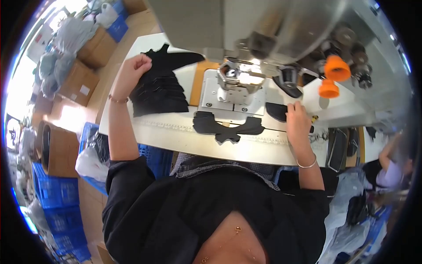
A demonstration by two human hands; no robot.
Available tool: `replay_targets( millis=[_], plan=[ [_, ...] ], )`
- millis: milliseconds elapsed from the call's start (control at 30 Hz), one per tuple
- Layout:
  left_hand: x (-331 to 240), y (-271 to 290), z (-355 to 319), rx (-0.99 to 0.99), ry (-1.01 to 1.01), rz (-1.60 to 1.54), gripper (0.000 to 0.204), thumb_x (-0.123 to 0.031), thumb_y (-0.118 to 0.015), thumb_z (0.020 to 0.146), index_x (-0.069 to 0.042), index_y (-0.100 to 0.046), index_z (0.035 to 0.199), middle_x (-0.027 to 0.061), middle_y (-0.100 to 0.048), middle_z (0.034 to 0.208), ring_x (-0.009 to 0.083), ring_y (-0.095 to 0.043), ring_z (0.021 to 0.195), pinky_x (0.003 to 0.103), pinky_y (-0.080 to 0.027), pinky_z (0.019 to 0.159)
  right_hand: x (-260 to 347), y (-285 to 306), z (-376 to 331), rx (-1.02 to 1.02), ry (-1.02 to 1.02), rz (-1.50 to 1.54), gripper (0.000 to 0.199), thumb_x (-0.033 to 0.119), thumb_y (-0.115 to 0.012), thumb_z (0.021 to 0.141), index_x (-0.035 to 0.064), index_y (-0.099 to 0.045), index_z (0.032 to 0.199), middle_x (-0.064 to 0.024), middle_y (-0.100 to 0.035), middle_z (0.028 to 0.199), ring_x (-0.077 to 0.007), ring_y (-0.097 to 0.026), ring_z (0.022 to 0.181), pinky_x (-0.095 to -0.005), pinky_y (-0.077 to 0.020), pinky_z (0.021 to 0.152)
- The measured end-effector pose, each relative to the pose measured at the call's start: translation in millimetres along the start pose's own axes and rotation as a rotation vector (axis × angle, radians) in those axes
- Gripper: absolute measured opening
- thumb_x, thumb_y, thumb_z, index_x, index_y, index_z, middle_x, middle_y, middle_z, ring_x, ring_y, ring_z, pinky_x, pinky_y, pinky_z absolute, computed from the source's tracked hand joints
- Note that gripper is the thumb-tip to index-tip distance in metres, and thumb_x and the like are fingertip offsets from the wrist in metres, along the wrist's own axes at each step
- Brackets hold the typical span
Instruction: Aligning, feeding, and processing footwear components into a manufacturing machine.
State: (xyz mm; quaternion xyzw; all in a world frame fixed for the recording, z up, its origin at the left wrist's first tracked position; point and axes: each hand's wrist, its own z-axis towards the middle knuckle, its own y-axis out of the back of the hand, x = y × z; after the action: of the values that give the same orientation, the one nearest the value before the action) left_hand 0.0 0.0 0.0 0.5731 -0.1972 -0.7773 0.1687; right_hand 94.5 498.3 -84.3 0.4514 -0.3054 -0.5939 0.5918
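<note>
My left hand (134, 70) is closed on the top edge of a stack of black fabric pieces (159, 90) at the left of the white sewing table (176, 136). My right hand (296, 116) rests on a black fabric piece (276, 111) at the right of the machine's bed. A black wing-shaped cut piece (226, 127) lies flat on the table in front of the needle plate (231, 94), between both hands. The sewing machine head (263, 26) looms above.
Two orange thread cones (336, 68) sit at the right of the machine. Cardboard boxes (79, 81) and blue plastic crates (55, 191) stand on the floor at the left. Another person (391, 165) works at the right edge.
</note>
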Motion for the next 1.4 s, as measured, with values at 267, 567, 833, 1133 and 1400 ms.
replay_targets(
  millis=[267, 567, 833, 1133, 1400],
  plan=[
    [63.4, 33.6, -82.6, 0.181, 0.248, 0.015, 0.005, -0.002, -0.064, 0.088, 0.0, -0.06, 0.089, -0.005, -0.056, 0.075, 0.0022, -0.048, 0.072, 0.019, -0.041, 0.066, 23.9, 3.9, 12.3, -0.011, -0.027, 0.014, 0.009, 0.001, -0.06, 0.078, 0.0048, -0.056, 0.086, -0.0096, -0.052, 0.086, -0.0241, -0.061, 0.079, -0.0355, -0.0533, 0.061],
    [11.5, -48.1, -88.0, -0.426, -0.198, 0.906, 0.015, -0.006, -0.074, 0.073, -0.006, -0.067, 0.087, 0.0077, -0.064, 0.086, 0.031, -0.059, 0.084, 0.04, -0.047, 0.08, 23.8, 3.0, 13.7, -0.015, -0.019, 0.054, 0.009, 0.003, -0.059, 0.079, 0.0064, -0.056, 0.086, -0.0088, -0.053, 0.085, -0.025, -0.061, 0.077, -0.0372, -0.052, 0.06],
    [-35.1, -134.7, -106.5, 0.399, -0.604, 0.523, 0.034, -0.008, -0.075, 0.07, -0.002, -0.066, 0.102, 0.0095, -0.063, 0.098, 0.0274, -0.059, 0.094, 0.037, -0.05, 0.079, 32.7, 3.3, 5.8, -0.072, 0.05, 0.232, 0.017, 0.005, -0.065, 0.076, 0.0065, -0.061, 0.092, -0.0079, -0.053, 0.088, -0.0249, -0.058, 0.082, -0.0363, -0.0521, 0.065],
    [-35.3, -142.5, -105.1, 0.492, -0.599, 0.748, 0.02, -0.003, -0.064, 0.075, 0.001, -0.064, 0.095, 0.0103, -0.063, 0.093, 0.027, -0.062, 0.085, 0.036, -0.052, 0.075, 27.3, 3.9, 1.7, -0.078, 0.02, 0.309, 0.018, 0.003, -0.07, 0.071, 0.0053, -0.056, 0.083, -0.0072, -0.051, 0.085, -0.0237, -0.057, 0.081, -0.0347, -0.0518, 0.063],
    [-84.6, -134.7, -79.6, 0.277, -0.789, 0.898, 0.024, -0.006, -0.062, 0.069, -0.001, -0.066, 0.092, 0.0075, -0.062, 0.089, 0.0226, -0.061, 0.083, 0.031, -0.051, 0.065, 20.7, 24.2, 25.8, -0.164, 0.139, 0.416, 0.014, 0.001, -0.064, 0.077, 0.0048, -0.052, 0.083, -0.0066, -0.053, 0.079, -0.0271, -0.056, 0.077, -0.0384, -0.0475, 0.062]
  ],
)
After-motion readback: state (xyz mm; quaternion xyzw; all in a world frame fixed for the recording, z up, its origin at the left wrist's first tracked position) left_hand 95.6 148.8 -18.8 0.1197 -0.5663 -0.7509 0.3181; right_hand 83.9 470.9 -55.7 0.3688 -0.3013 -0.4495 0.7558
